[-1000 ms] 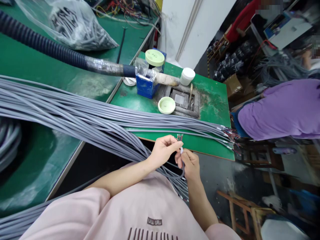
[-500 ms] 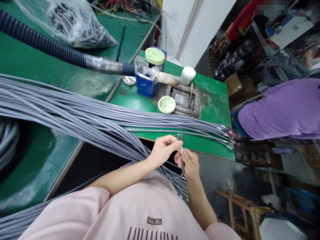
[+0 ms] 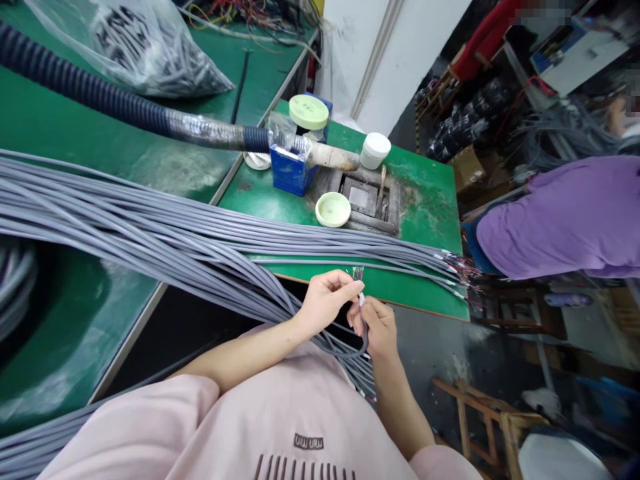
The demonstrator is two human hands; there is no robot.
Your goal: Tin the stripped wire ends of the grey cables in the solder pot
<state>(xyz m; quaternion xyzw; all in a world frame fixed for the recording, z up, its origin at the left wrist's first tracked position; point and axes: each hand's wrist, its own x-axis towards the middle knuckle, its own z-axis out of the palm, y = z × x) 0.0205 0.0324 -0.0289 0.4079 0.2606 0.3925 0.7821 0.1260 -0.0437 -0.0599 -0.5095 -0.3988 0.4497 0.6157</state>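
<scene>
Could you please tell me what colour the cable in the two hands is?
The cable is grey; it shows best in the head view.

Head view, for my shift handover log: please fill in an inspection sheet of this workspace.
Surface: green bench, dark stains beside the square recess.
Job's things: grey cable, white band near its end, coloured wires protruding.
Clutter: pale green dish, white tub, blue box.
Hands: left hand pinches just below the wire tips; right hand grips lower.
Cables: grey bundle across the bench, wire ends exposed.
Surroundings: person in purple at the right; corrugated hose reaching the blue box.
</scene>
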